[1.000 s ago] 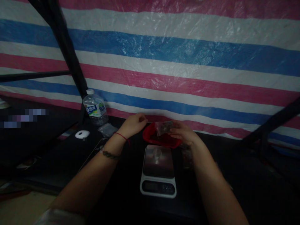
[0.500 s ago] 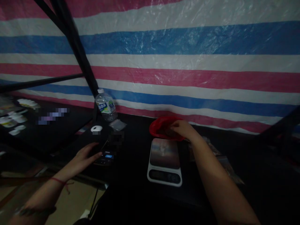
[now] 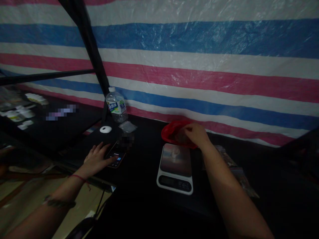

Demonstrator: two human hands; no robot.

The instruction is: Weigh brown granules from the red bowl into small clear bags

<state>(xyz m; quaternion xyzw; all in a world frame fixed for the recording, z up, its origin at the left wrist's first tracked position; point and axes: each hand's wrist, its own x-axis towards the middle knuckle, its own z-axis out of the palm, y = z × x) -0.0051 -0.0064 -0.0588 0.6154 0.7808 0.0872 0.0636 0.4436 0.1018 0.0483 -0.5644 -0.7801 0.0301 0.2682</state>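
A white kitchen scale [image 3: 175, 169] sits on the dark counter [image 3: 139, 199]. Left of the scale, the left hand [image 3: 96, 158] lies flat on a phone [image 3: 116, 154], its fingers [image 3: 107, 161] spread and touching the lit screen. Just beyond the scale, the right hand [image 3: 196, 134] rests in a red tray [image 3: 169, 132]; whether its fingers pinch anything cannot be told. Farther left of the scale stands a water bottle [image 3: 116, 106].

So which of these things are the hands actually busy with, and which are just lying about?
In use:
- left hand touching the phone
- right hand at the red dish
- kitchen scale just in front of the dish

Lying about:
- water bottle
- white mouse
- small clear bag
- striped tarp
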